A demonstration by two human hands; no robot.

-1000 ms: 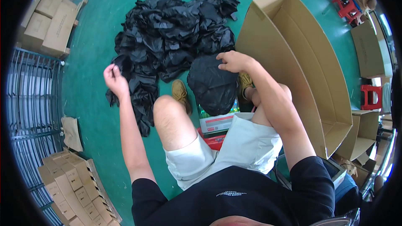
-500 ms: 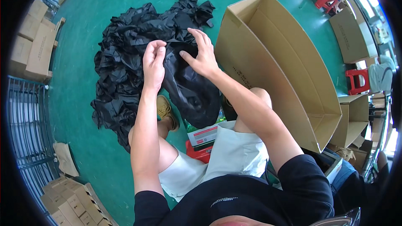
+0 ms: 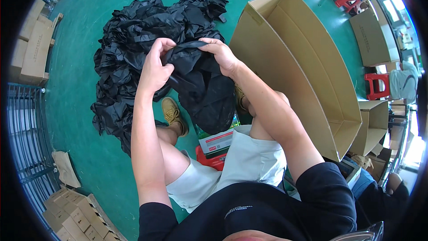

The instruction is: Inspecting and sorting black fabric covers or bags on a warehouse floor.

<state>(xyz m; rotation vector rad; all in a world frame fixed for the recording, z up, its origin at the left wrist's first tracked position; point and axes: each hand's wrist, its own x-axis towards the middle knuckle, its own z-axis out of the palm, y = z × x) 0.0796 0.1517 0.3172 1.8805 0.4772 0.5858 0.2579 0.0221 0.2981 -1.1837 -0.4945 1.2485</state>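
You are gripping the black bag (image 3: 203,85) with both sets of fingers closed on its top edge, left hand (image 3: 155,64) and right hand (image 3: 221,55) level; its length is hanging straight down below them.

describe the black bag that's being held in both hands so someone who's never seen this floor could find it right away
Start at the big open cardboard box on the green floor; to its left lies a heap of black bags. Just in front of that heap, the left hand and right hand grip the top edge of one black bag. Unlike the heaped ones, it is lifted and hangs down over the knees.
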